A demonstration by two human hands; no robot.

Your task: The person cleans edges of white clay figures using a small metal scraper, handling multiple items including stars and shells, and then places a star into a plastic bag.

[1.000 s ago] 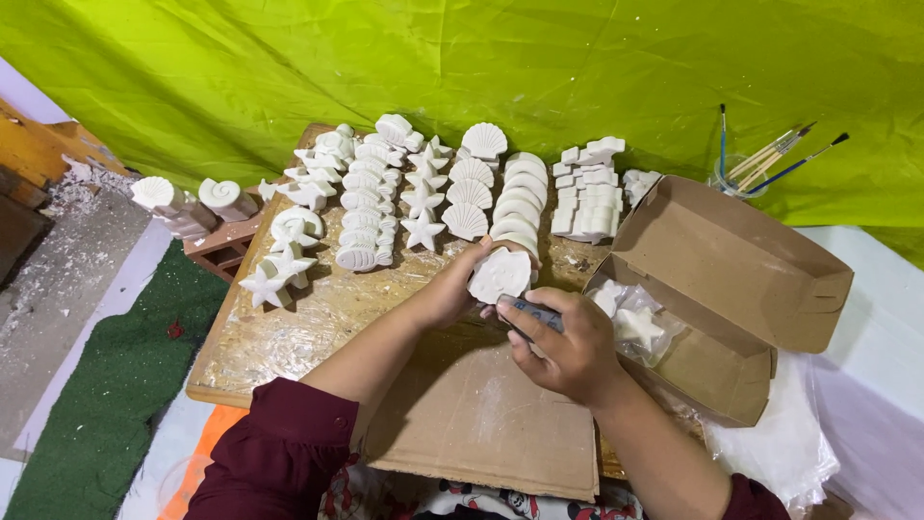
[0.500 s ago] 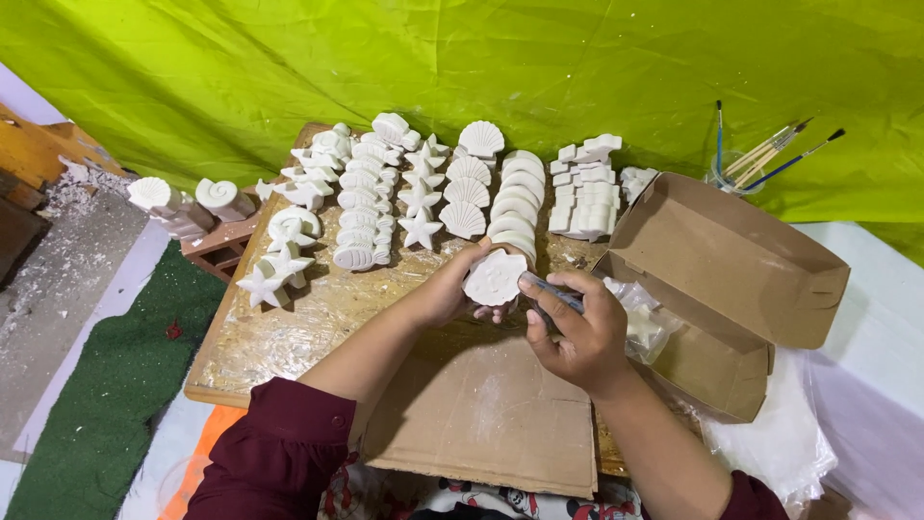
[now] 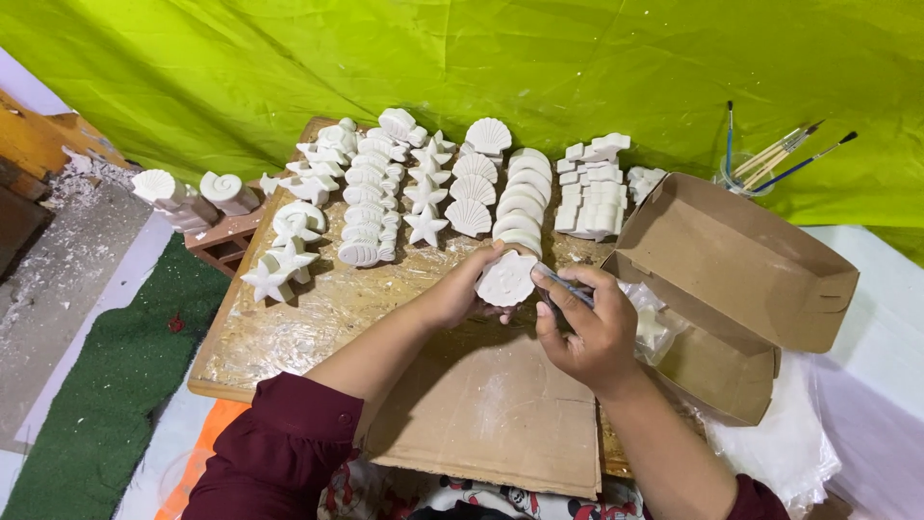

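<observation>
Between left hand (image 3: pixel 460 294) fingertips: white disc (image 3: pixel 506 280); right hand (image 3: pixel 589 332) tool (image 3: pixel 561 283) touching.

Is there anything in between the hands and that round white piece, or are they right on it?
Nothing visible is in between. The left hand holds the round white piece directly, and the right hand brings a thin tool up to its edge. The rows of white casts lie beyond it on the board.

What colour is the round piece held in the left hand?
White, like plaster. The head view shows the round piece in the left hand, above the brown cardboard sheet.
</observation>
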